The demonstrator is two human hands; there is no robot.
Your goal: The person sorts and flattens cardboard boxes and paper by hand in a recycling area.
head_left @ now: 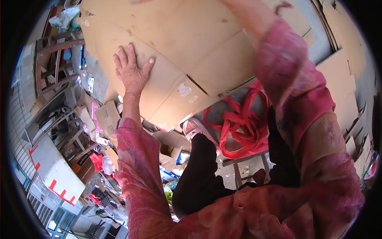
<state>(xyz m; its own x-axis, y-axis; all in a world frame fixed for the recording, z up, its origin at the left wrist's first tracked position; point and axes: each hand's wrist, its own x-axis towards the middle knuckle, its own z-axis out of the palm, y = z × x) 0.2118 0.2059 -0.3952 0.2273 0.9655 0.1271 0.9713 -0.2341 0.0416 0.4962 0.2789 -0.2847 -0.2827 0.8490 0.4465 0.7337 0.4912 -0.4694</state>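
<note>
Head view: left fingers [131, 55] splayed on stained, creased cardboard [191, 44]; right fingers' grip I cannot tell.

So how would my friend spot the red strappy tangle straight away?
Start at the big cardboard sheet under the left hand. Just below its lower edge in the picture, between the dark-trousered legs, sits the red strappy tangle. It is bright and loopy, unlike the pale pink shoe nearby.

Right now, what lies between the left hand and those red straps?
Mostly the cardboard sheet that the left hand rests on, with a pale patch on the way to the red straps; the head view shows it.
</note>
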